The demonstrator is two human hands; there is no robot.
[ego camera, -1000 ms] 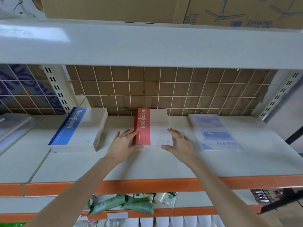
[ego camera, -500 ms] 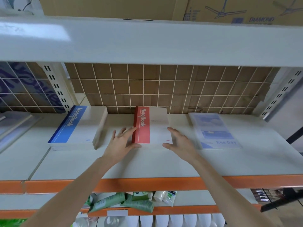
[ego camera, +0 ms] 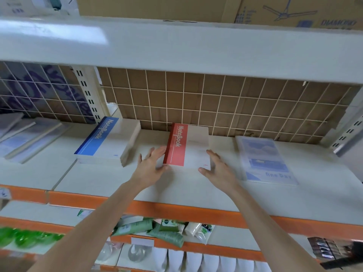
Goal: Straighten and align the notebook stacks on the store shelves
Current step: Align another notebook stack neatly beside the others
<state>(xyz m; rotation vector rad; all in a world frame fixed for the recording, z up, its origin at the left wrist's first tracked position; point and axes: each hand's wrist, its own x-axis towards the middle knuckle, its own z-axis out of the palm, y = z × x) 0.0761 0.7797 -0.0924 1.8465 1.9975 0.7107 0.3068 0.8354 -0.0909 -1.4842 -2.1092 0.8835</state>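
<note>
Red notebook stack [ego camera: 187, 148] nudged deeper, spine front-to-back, flat left hand [ego camera: 150, 165], right hand [ego camera: 219, 168] flanking.

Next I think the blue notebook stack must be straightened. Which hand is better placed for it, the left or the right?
The left hand, probably. It lies at the red notebook stack on the side facing the blue notebook stack. The right hand sits on the red stack's far side and would have to cross over it.

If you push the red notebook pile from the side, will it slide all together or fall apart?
The red notebook stack lies flat and low on the smooth white shelf, so it probably slides rather than tips. Loose books may shift unevenly, which is likely why the left hand and right hand flank it. It looks thick, so probably fairly heavy.
</note>
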